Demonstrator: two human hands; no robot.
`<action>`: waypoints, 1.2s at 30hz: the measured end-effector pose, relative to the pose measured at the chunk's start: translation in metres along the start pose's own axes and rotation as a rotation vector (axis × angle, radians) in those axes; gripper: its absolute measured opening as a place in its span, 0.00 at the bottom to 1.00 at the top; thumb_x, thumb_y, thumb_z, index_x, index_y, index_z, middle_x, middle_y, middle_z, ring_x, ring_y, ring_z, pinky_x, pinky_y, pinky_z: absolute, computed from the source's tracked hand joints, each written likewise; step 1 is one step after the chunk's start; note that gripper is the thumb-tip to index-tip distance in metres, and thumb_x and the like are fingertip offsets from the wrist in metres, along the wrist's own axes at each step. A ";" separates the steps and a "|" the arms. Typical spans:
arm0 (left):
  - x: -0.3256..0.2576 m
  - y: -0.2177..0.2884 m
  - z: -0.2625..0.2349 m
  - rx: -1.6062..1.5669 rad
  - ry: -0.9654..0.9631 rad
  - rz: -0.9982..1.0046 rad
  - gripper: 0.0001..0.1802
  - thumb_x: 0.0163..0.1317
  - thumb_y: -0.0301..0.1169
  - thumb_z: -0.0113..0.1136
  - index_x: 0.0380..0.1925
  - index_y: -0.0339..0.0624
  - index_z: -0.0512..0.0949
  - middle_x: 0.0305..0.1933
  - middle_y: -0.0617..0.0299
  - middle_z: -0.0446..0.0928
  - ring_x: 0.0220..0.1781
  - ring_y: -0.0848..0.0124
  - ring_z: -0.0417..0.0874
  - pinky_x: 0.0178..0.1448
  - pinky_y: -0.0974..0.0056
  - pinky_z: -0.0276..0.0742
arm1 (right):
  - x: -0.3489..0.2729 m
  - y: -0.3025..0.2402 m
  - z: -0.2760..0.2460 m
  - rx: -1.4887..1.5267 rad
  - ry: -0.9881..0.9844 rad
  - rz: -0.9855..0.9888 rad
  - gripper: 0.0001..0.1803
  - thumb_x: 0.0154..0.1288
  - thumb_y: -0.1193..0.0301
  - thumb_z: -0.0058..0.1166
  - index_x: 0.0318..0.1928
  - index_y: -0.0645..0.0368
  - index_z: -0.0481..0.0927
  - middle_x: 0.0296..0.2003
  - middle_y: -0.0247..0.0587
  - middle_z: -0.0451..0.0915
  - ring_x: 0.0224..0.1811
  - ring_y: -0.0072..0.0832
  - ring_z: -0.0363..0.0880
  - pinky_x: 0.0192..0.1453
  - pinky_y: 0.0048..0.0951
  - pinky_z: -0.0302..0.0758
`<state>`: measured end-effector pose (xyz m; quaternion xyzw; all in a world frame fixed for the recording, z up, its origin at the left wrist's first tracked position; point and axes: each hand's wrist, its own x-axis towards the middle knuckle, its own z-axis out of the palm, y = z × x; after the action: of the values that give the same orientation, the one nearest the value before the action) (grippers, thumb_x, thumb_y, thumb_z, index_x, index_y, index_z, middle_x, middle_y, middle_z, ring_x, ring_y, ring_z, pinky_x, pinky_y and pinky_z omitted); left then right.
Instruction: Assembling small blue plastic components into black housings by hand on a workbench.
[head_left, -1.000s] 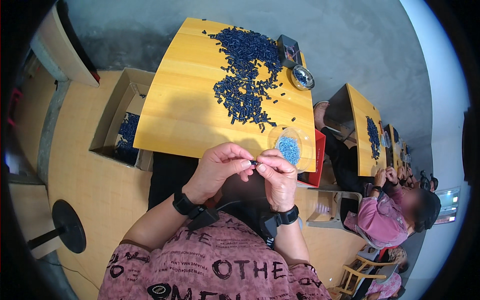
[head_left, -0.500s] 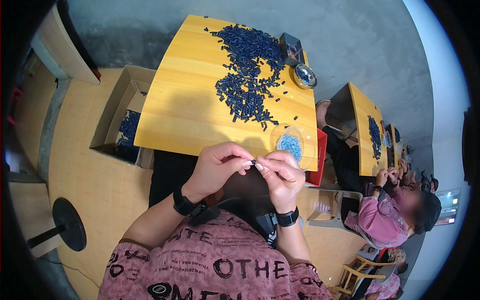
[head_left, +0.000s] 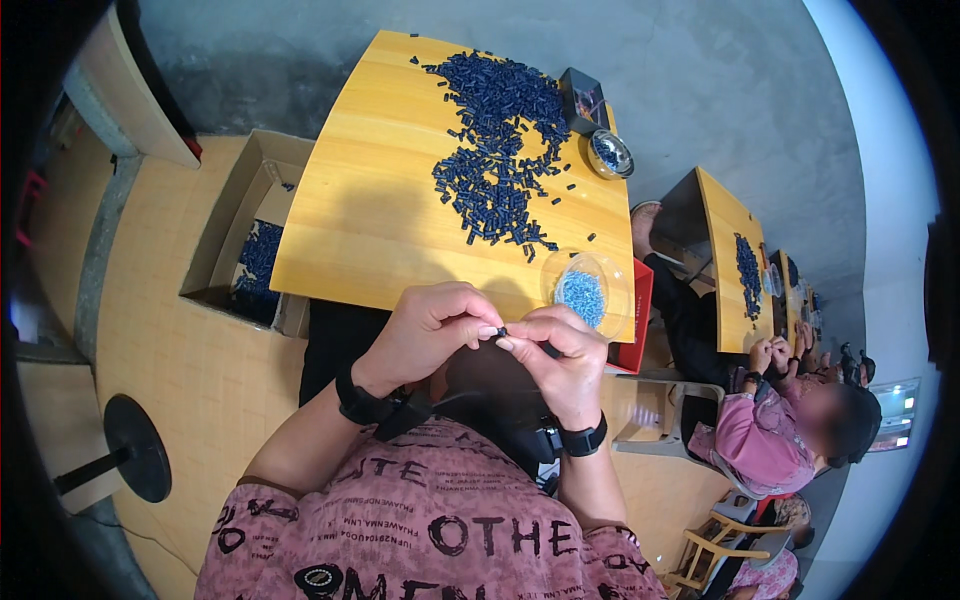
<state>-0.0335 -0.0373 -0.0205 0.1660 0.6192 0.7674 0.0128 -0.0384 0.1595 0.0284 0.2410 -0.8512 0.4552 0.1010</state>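
In front of my body, off the near edge of the yellow wooden table [head_left: 340, 225], my left hand [head_left: 430, 330] and my right hand [head_left: 562, 358] meet at their fingertips. Between them is a small black cylindrical piece [head_left: 502, 332], pinched from both sides and mostly covered by the fingers. A big spread of similar dark, short cylinders [head_left: 500, 90] covers the middle and far part of the tabletop. Just beyond my right hand stands a clear round tub [head_left: 612, 268] holding many tiny light-blue pieces [head_left: 580, 295].
A metal bowl [head_left: 611, 154] and a dark box [head_left: 583, 98] stand at the table's far right. Left of the table, a cardboard box [head_left: 215, 240] holds more dark pieces. Under the right side is a red container [head_left: 640, 315]. A co-worker [head_left: 765, 430] sits at another table.
Both hands have shifted slightly, with the right fingertips closing further over the black piece. The items on the table stay where they were.
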 end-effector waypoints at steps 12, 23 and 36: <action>-0.007 -0.021 0.007 -0.730 0.184 -0.244 0.07 0.65 0.20 0.61 0.43 0.33 0.81 0.34 0.57 0.81 0.32 0.71 0.80 0.40 0.67 0.79 | -0.002 0.002 0.015 0.153 0.005 0.014 0.10 0.55 0.81 0.69 0.40 0.61 0.88 0.34 0.39 0.83 0.33 0.25 0.81 0.36 0.23 0.77; -0.008 -0.017 0.011 -0.594 0.232 -0.221 0.06 0.66 0.19 0.60 0.42 0.33 0.81 0.34 0.56 0.82 0.33 0.71 0.82 0.42 0.68 0.80 | -0.001 0.003 0.019 0.136 0.022 -0.002 0.11 0.56 0.83 0.66 0.41 0.61 0.88 0.35 0.39 0.84 0.36 0.28 0.83 0.39 0.25 0.78; -0.014 -0.031 -0.005 -0.451 0.302 -0.199 0.04 0.65 0.20 0.61 0.40 0.34 0.81 0.34 0.56 0.83 0.34 0.71 0.83 0.42 0.68 0.81 | 0.000 0.014 0.050 0.125 0.063 0.025 0.08 0.56 0.81 0.67 0.38 0.62 0.86 0.31 0.39 0.83 0.30 0.26 0.80 0.36 0.25 0.76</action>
<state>-0.0274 -0.0379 -0.0538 -0.0189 0.4410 0.8967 0.0319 -0.0427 0.1249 -0.0103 0.2219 -0.8204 0.5161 0.1066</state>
